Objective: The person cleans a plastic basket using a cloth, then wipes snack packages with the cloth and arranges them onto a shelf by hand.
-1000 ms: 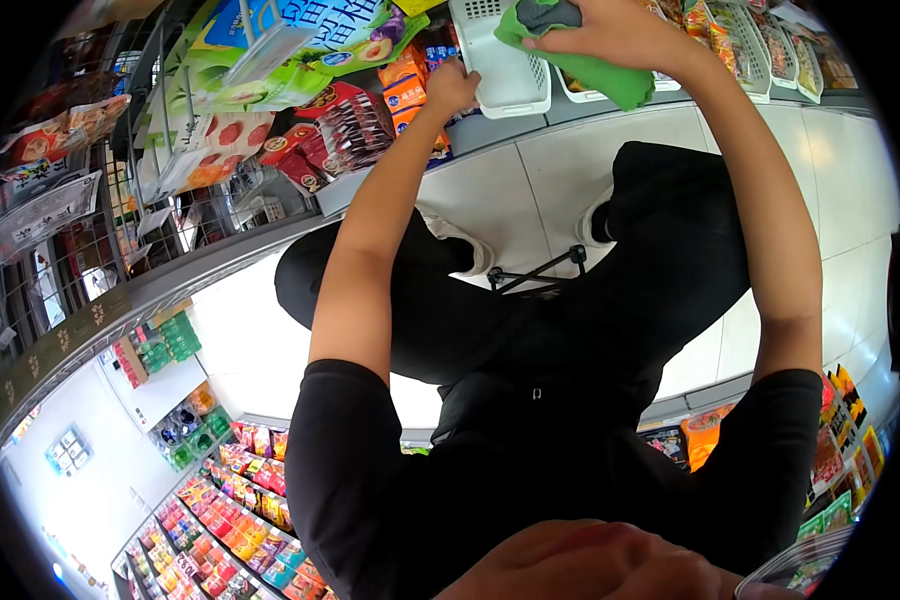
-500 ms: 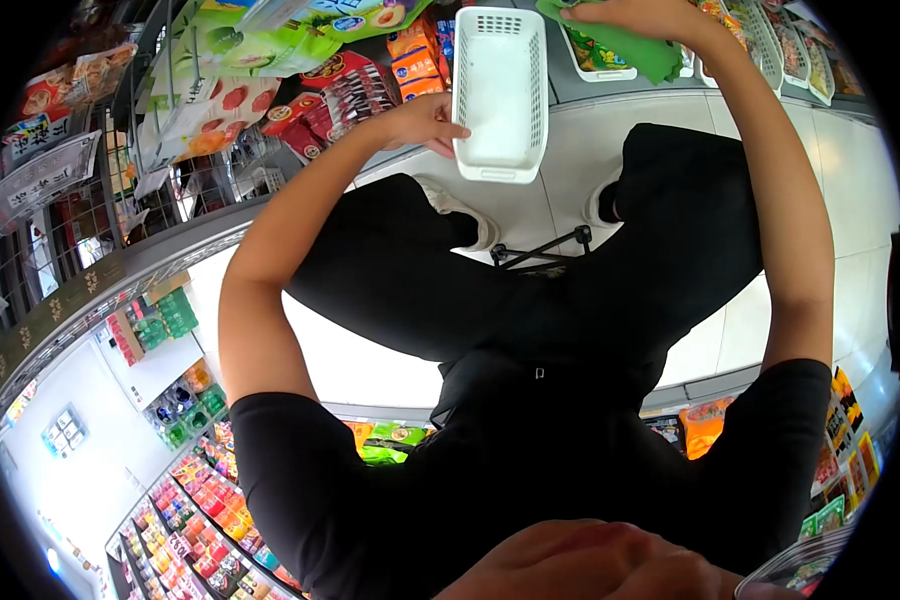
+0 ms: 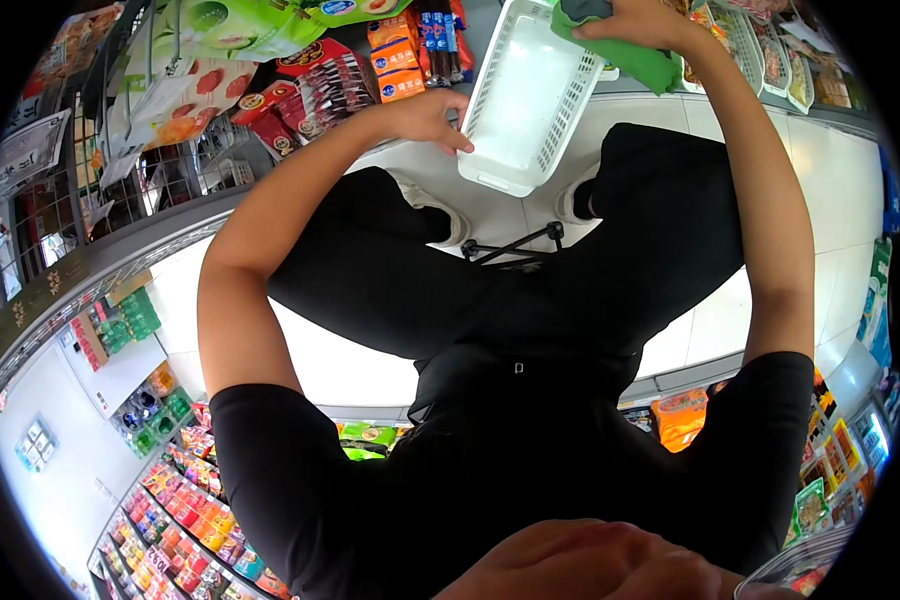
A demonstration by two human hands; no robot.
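A white perforated plastic basket (image 3: 518, 118) hangs over the floor near my knees, its inside bare and turned toward me. My left hand (image 3: 436, 120) is closed on its left side near the lower corner, the thumb over the rim. A green cloth (image 3: 642, 62) is bunched in my right hand (image 3: 638, 22), fingers curled on it. The cloth lies against or just over the basket's far right edge; I cannot tell whether they press together.
Red snack packs (image 3: 315, 95), orange packets (image 3: 396, 60) and blue packets (image 3: 438, 45) line the low shelf ahead. More white baskets (image 3: 740, 50) with packaged goods stand at the right. Wire racks (image 3: 120, 190) rise on the left. A black folding-stool frame (image 3: 515, 245) sits between my feet.
The basket has turned, its far end now leaning right toward the cloth. My right hand has brought the cloth to the basket's far right edge. My left hand keeps its hold.
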